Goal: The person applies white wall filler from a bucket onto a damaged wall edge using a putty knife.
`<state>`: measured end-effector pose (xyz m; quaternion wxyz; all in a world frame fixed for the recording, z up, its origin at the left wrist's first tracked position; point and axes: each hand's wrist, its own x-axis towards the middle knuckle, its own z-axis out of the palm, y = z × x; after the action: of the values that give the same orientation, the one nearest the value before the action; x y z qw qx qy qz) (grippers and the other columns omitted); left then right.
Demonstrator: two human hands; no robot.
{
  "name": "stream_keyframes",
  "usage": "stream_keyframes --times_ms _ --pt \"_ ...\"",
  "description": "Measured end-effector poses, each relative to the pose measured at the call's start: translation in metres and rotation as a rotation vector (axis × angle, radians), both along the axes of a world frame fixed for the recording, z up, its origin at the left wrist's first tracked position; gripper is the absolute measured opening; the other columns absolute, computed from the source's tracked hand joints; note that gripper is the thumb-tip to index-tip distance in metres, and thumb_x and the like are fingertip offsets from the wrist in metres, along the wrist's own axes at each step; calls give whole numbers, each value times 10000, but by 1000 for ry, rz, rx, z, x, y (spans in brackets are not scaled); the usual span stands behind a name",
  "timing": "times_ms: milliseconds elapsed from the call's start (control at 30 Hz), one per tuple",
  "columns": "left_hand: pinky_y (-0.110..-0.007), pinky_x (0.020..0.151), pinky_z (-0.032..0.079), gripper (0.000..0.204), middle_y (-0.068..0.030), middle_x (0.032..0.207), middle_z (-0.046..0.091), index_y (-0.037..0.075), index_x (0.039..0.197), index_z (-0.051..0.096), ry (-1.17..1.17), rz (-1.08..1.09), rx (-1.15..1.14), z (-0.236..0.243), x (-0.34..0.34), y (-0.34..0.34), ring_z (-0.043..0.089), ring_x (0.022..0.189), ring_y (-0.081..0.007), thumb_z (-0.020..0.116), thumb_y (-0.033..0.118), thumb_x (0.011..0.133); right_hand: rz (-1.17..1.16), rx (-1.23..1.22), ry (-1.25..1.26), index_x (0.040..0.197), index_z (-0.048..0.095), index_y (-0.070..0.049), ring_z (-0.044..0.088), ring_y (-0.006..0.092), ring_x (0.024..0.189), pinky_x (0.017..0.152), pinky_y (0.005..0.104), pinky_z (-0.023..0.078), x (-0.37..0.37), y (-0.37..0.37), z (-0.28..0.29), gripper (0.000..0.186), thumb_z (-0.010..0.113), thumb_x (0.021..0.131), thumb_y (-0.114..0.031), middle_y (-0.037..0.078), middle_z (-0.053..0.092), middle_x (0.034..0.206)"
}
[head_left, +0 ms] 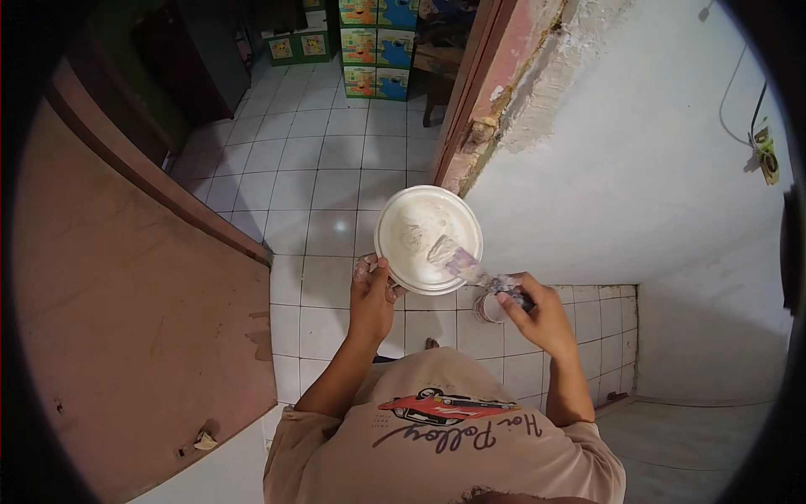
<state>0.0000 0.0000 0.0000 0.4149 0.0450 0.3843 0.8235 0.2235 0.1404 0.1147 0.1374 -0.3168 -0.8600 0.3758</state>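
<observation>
My left hand (374, 286) grips the lower left rim of a round white tub (388, 262), its fingers partly hidden beneath. White filler paste (420, 220) coats the inside, with a thicker lump left of centre. In my right hand (535, 312) is the dark handle of a putty knife (467, 265). Its blade carries a smear of paste and lies over the tub's right half; whether it touches the paste I cannot tell. White residue marks the knife's handle and my left fingers.
A small pail (489, 308) stands on the tiled floor (340, 277) below my right hand. To the right, rough plaster (537, 92) borders a wooden door frame (474, 80) on a white wall (621, 185). A brown wall (143, 311) rises at left. Colourful boxes (376, 50) are stacked beyond the doorway.
</observation>
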Motion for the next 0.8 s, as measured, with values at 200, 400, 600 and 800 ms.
stream_keyframes --times_ms 200,400,600,800 --pt "-468 922 555 225 -101 1139 644 70 1191 469 31 -21 59 -5 -10 -5 655 1040 -204 530 208 1026 -49 -24 -68 1002 614 -14 560 203 571 573 321 460 -1 -11 13 203 690 901 -174 121 632 711" --pt "-426 895 567 223 -77 1038 651 70 1175 470 33 -28 12 -4 -10 -4 656 905 -132 541 216 1023 -63 -49 70 1018 615 -20 475 154 548 544 294 415 -15 -20 -7 191 686 911 -162 81 585 664" --pt "-343 861 556 246 -47 981 628 57 1204 459 67 -74 -20 -9 -12 -8 587 755 -48 540 206 1026 -123 -61 43 1007 612 -16 463 180 549 550 306 414 -25 -28 2 200 682 918 -180 93 563 656" --pt "-319 841 542 275 -83 1082 621 27 1220 437 37 -26 17 -5 -11 -9 617 872 -95 543 188 1023 -109 88 -80 975 617 -25 548 266 555 562 348 453 -34 -38 8 190 688 903 -186 146 604 679"
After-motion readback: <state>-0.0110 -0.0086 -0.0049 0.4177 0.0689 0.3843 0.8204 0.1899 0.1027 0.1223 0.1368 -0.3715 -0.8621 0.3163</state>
